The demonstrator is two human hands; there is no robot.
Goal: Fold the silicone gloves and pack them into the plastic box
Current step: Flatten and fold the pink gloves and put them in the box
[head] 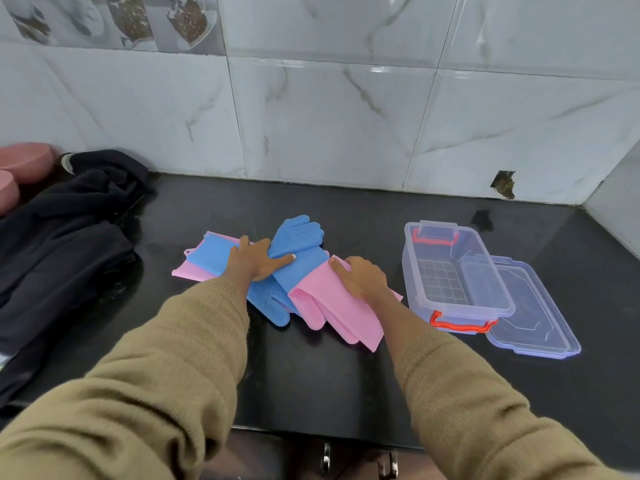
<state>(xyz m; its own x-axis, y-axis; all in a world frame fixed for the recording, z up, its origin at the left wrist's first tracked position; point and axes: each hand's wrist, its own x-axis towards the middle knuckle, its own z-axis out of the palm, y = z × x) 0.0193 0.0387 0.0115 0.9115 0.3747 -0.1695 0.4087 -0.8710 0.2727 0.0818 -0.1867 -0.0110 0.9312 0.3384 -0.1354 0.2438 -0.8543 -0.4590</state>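
Observation:
Several blue and pink silicone gloves lie overlapped in a heap in the middle of the black counter [346, 375]. A blue glove [298, 233] points its fingers toward the wall. A pink glove [346, 317] lies at the right of the heap, fingers toward me. My left hand [258, 259] presses flat on the blue gloves, fingers spread. My right hand [362, 277] rests on the pink glove's cuff, fingers curled over its edge. The clear plastic box [453, 271] with red handles stands open and empty to the right.
The box's clear lid [533, 320] lies against the box's right side. A dark cloth [65, 237] is piled at the left, with pink bowls [24, 161] behind it. Tiled walls close the back and right. The counter's front edge is near me.

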